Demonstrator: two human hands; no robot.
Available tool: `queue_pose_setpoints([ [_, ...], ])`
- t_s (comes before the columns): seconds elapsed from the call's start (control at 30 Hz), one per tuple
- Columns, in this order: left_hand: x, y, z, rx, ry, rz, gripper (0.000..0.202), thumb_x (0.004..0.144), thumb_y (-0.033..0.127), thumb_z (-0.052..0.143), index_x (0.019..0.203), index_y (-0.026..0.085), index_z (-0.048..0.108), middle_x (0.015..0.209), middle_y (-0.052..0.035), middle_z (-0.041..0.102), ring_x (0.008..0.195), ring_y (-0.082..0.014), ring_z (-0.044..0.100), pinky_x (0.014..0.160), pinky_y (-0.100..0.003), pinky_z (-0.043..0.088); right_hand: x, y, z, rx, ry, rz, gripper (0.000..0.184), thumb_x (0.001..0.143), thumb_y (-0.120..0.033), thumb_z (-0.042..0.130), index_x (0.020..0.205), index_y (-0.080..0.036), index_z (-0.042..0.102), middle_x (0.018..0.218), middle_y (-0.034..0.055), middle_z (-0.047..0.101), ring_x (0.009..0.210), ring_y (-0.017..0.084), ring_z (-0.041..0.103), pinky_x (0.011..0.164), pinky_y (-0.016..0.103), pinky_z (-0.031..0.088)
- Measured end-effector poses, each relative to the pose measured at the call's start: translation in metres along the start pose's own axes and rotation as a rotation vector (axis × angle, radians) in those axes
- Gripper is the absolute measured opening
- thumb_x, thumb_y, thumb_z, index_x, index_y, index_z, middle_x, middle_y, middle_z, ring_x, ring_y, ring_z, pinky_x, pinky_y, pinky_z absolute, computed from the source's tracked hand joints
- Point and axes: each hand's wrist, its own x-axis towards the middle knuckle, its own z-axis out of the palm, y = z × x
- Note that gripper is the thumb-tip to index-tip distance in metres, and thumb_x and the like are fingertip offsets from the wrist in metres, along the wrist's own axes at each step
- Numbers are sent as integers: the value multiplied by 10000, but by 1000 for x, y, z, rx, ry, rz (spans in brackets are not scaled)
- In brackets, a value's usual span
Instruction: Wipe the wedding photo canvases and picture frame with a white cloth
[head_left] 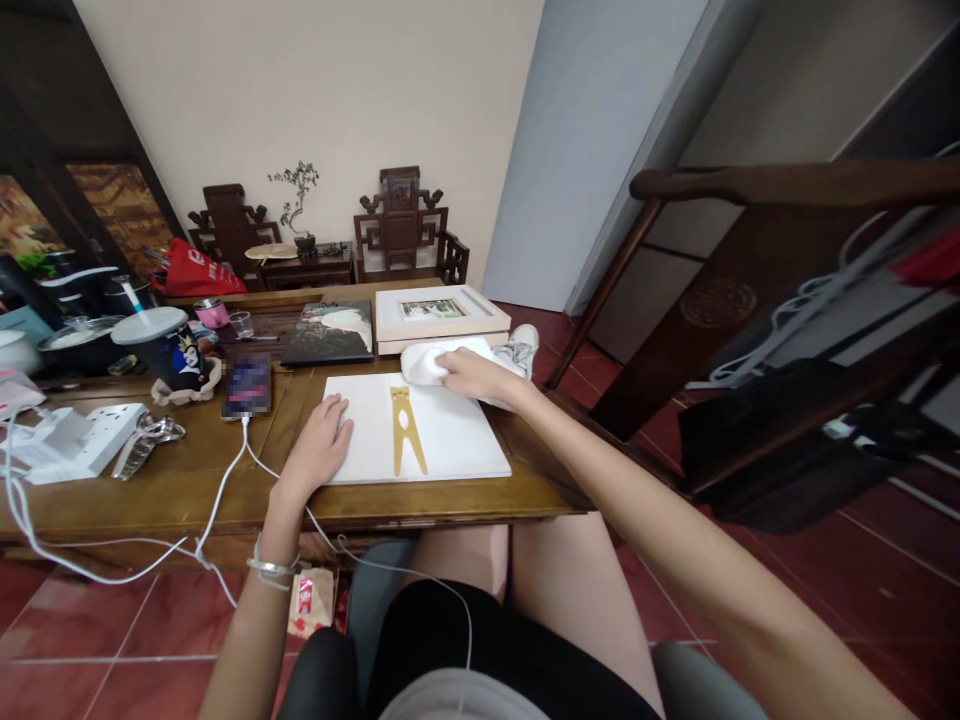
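The person's lap [525, 610] lies nearest, below the bench [536, 490]. On the bench, the white board [461, 430] looks light and stiff, best held by its edges; its gold cutout [403, 425] seems thin. The hands are apart: the left hand [322, 445] rests flat on its left edge, the right hand [474, 373] grips a soft-looking white cloth [422, 363] at its far edge. Behind, a pale frame [390, 338] hems it in; leftward, a cable [219, 492] trails from a phone [246, 388].

2 dark, carved wooden chairs [400, 225] flank a green potted bonsai [301, 182]; on the brown wooden bench [150, 510], a black, grey-lidded cup [159, 352] stands near a rectangular smartphone [247, 386].
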Motion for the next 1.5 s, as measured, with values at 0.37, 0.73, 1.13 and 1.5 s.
queue_pose_setpoints([
  [0.37, 1, 0, 2, -14, -22, -13, 497, 912, 333, 354, 1311, 67, 486, 1470, -186, 403, 1405, -271, 320, 1168, -437, 251, -152, -66, 10, -3, 32, -168, 232, 678, -6, 419, 719, -171, 577, 1183, 189, 642, 1207, 303, 535, 988, 413, 402],
  [0.73, -1, 5, -2, 23, -23, -4, 483, 905, 285, 350, 1311, 67, 496, 1467, -181, 415, 1401, -270, 330, 1168, -452, 260, -81, -37, 21, -60, -26, -138, 241, 730, -8, 433, 848, -102, 621, 1319, 257, 531, 1378, 330, 339, 1071, 489, 331],
  [1.13, -2, 6, -2, 44, -11, 16, 473, 911, 284, 351, 1300, 58, 498, 1450, -187, 427, 1388, -278, 346, 1165, -441, 273, -35, -18, 24, -178, -51, -124, 258, 823, -83, 420, 980, -64, 624, 1177, 270, 584, 1326, 352, 401, 1034, 539, 345],
  [1.5, -2, 7, 0, 21, 1, 12, 473, 904, 272, 358, 1300, 54, 497, 1459, -195, 417, 1396, -291, 334, 1163, -470, 272, -165, -63, 16, 29, -36, -279, 288, 658, -10, 439, 765, -179, 646, 1466, 123, 440, 1425, 335, 238, 1119, 588, 273],
])
